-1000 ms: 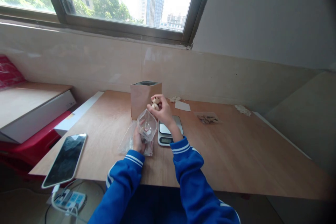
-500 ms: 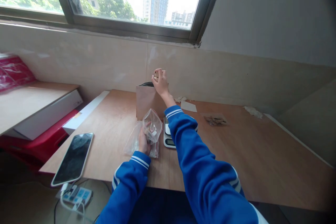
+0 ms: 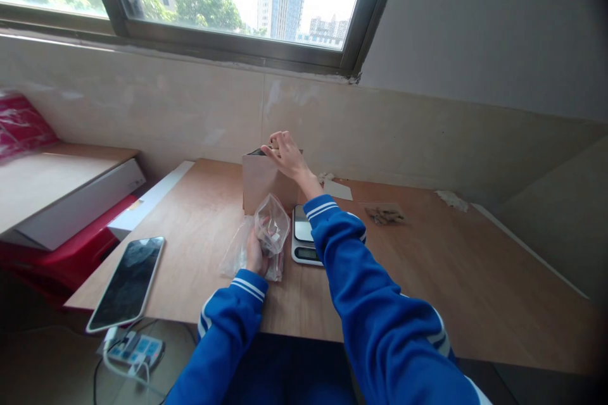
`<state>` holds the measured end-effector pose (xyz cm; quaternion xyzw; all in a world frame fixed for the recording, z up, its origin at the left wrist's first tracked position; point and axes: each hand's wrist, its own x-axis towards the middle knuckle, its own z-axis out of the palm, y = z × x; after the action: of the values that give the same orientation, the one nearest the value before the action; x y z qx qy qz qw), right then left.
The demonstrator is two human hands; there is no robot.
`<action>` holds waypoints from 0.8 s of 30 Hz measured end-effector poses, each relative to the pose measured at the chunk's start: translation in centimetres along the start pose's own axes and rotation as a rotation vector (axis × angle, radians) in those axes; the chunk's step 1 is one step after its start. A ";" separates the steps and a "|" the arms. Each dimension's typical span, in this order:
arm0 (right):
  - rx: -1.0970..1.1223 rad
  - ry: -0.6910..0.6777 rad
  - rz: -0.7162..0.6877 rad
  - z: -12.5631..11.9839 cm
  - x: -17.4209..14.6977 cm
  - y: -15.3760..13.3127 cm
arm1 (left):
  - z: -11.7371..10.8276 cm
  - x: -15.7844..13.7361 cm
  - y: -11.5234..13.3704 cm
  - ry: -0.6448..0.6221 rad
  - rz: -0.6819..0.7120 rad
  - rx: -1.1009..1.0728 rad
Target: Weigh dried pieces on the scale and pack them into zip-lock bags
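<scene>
2 hands are shown at the worktop (image 3: 441, 291). The right hand (image 3: 291, 159) is at the mouth of the upright paper bag (image 3: 265, 183), its fingers closed on pale pieces (image 3: 274, 145). These pieces lie between the thumb, below, and the fingertips, above, showing at the left side of the hand; their count cannot be told. The left hand (image 3: 255, 255) grips the clear bag (image 3: 272, 218) nearer the worktop's front edge; its fingers are partly seen through the plastic, wrapped around the bag's lower part. Just right of this bag, the scale (image 3: 303, 231) is partly covered by the right sleeve (image 3: 339, 234). A packet (image 3: 386, 214) lies farther right, and a phone (image 3: 126, 283) at the left edge.
</scene>
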<state>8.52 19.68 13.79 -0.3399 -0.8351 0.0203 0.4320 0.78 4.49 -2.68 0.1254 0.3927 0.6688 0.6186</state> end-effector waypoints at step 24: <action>-0.051 -0.849 0.149 -4.1 -9.3 -9.0 | -0.1 0.0 -0.1 -0.054 0.107 -0.020</action>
<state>10.29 6.25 12.72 -0.3711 -0.9123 0.1690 0.0389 0.83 4.48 -2.81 0.1579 0.3617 0.7012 0.5937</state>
